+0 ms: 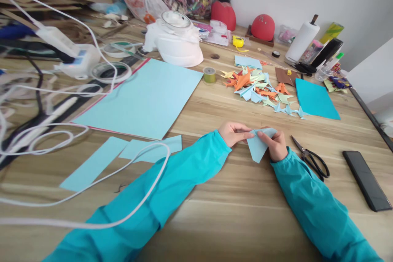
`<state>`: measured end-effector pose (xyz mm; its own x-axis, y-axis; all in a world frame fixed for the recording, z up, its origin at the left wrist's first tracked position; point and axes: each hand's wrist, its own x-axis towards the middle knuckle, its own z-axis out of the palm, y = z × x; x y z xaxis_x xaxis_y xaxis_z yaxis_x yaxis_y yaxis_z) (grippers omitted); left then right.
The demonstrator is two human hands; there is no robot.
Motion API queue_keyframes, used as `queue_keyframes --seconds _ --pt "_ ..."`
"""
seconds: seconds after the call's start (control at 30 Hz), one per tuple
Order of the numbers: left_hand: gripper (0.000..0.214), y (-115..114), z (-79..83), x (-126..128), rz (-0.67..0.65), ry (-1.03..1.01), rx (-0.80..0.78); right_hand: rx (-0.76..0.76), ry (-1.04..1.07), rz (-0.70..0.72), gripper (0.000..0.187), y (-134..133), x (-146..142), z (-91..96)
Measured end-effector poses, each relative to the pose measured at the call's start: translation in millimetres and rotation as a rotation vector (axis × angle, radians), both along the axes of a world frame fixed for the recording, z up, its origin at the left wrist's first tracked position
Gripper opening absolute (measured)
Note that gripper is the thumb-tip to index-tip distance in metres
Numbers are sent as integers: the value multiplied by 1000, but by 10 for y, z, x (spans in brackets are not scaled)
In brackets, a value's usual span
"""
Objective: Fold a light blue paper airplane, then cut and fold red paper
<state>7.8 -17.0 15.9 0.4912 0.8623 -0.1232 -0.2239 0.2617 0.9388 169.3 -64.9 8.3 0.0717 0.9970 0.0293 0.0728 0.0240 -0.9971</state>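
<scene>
Between my two hands is a light blue piece of folded paper (257, 149), held up just above the wooden table. My left hand (235, 133) pinches its left edge between thumb and fingers. On the other side, my right hand (276, 144) grips it with the thumb lying across the front. Black-handled scissors (311, 159) lie just right of my right hand. Beyond my hands is a heap of folded paper cranes (253, 86) in orange, blue, yellow and pale green. Light blue paper strips (93, 163) lie to the left, near my left sleeve.
A large light blue sheet (147, 94) covers the left middle of the table (227, 213). A white cable (138, 213) loops across my left sleeve. A phone (367, 180) lies at the right, a teal paper stack (317, 98) behind it. A thread spool (209, 75) stands near the cranes.
</scene>
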Motion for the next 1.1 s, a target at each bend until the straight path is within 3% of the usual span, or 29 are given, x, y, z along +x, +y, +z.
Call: queue_keyframes --seconds 0.33,0.7,0.87,1.1 --pt "33 2 16 5 -7 -34 -11 82 -58 31 20 3 -9 32" --pt "39 0 -2 -3 -49 -25 -50 74 4 -39 16 28 -22 21" --pt "40 -11 -29 6 16 -10 -30 85 75 -55 12 45 -1 -30" --pt "33 -30 50 16 67 -31 -56 98 40 -57 13 52 13 -41"
